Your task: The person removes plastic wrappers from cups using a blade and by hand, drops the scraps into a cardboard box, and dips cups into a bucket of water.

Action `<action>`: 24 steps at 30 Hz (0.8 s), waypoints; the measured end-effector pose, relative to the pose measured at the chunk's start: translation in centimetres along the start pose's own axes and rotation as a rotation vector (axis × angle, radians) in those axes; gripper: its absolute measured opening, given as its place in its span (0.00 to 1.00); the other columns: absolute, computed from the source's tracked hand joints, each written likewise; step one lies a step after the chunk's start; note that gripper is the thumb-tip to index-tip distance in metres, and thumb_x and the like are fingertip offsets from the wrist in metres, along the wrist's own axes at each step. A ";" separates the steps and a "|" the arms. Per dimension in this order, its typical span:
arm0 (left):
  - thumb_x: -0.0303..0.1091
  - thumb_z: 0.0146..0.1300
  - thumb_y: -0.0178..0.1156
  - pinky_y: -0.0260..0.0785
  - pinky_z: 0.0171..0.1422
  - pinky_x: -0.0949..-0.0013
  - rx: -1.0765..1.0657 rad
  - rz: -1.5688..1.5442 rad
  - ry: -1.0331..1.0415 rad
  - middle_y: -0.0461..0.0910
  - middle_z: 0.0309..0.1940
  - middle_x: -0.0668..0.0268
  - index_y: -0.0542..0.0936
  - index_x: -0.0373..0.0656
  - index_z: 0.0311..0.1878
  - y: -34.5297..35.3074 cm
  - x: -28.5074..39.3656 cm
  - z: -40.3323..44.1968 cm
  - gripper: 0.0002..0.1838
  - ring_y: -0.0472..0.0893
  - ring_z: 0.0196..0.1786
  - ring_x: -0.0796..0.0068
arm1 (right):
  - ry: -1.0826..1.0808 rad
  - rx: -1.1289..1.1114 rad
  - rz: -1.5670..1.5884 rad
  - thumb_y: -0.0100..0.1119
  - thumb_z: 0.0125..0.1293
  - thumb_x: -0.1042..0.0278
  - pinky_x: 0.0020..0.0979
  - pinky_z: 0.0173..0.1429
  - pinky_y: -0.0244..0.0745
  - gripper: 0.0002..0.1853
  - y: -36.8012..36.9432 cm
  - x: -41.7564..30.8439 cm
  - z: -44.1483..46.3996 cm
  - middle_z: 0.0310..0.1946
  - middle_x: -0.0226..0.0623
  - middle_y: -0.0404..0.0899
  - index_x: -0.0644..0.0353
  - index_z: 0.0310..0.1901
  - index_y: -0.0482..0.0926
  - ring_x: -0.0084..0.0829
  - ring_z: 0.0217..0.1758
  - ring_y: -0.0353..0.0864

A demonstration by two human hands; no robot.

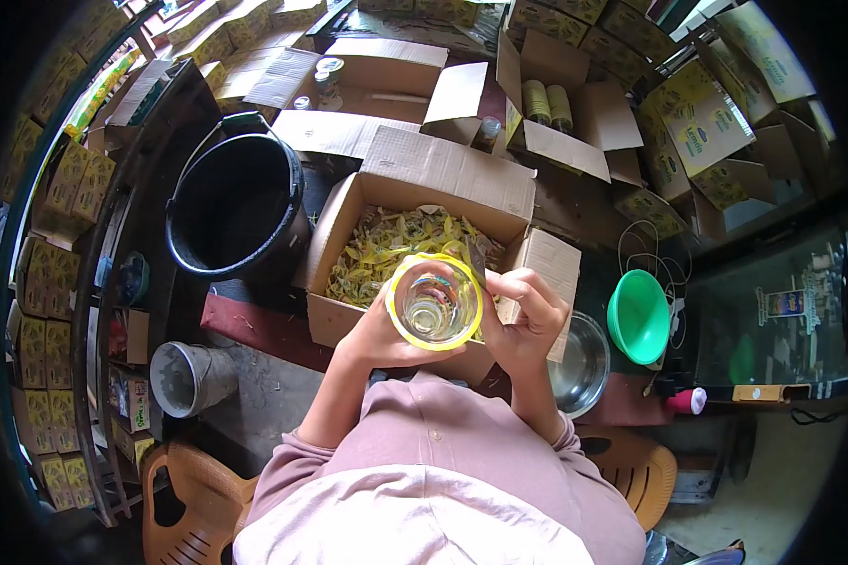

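Note:
My left hand (379, 331) is wrapped round a clear jar (433, 306) with a yellow rim, its open mouth tilted up towards me. Close against the jar's right side, my right hand (526, 315) has thumb and fingers closed on a thin dark blade-like piece (478, 259), whose exact kind I cannot make out. The blade stands beside the yellow rim; whether it touches is unclear. Below both hands sits an open cardboard box (448, 179) filled with yellow and clear plastic scraps (405, 235).
A black bucket (236, 202) stands left of the box, with a grey bucket (193, 379) lower down. To the right are a green bowl (639, 317) and a metal bowl (579, 367). Open cartons (377, 52) with jars lie behind. Orange chairs (193, 499) flank me.

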State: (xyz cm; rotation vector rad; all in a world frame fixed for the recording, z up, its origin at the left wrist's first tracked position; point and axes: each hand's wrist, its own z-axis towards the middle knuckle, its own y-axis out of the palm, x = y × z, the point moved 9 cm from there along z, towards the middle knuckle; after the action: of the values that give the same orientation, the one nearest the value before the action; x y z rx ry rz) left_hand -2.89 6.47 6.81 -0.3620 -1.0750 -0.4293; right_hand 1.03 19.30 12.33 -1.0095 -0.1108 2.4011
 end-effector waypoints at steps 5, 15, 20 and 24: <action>0.28 0.40 0.69 0.70 0.48 0.71 -0.036 -0.056 -0.003 0.65 0.49 0.61 0.65 0.41 0.53 -0.3 -1.1 -0.1 0.34 0.69 0.52 0.73 | -0.004 -0.017 0.004 0.64 0.45 0.84 0.23 0.28 0.72 0.11 0.3 -0.1 0.0 0.23 0.37 0.78 0.61 0.33 0.81 0.27 0.24 0.79; 0.25 0.44 0.69 0.69 0.53 0.64 0.104 -0.108 0.065 0.60 0.51 0.60 0.49 0.47 0.62 -1.8 -2.0 -0.6 0.46 0.68 0.55 0.66 | -0.046 0.044 -0.105 0.64 0.45 0.84 0.25 0.26 0.72 0.12 0.6 -0.3 -0.6 0.21 0.35 0.76 0.59 0.34 0.81 0.27 0.22 0.77; 0.24 0.46 0.66 0.67 0.56 0.60 0.123 0.125 0.203 0.62 0.57 0.52 0.37 0.58 0.70 -2.4 -1.6 -1.2 0.56 0.69 0.56 0.59 | -0.165 -0.009 -0.262 0.64 0.43 0.85 0.26 0.27 0.72 0.14 0.7 -0.9 -1.0 0.23 0.34 0.75 0.60 0.35 0.81 0.28 0.24 0.76; 0.20 0.44 0.62 0.66 0.56 0.60 0.129 0.167 0.210 0.63 0.58 0.51 0.37 0.56 0.71 -2.3 -1.6 -1.3 0.56 0.69 0.57 0.57 | -0.240 -0.027 -0.276 0.64 0.43 0.85 0.26 0.28 0.72 0.14 0.6 -1.5 -0.9 0.23 0.33 0.75 0.61 0.35 0.80 0.28 0.25 0.76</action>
State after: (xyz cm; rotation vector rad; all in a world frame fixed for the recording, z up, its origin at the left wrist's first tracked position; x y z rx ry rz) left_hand -3.70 4.11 5.01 -0.2834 -0.8559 -0.2417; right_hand 2.22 17.98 12.49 -0.6644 -0.3466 2.2586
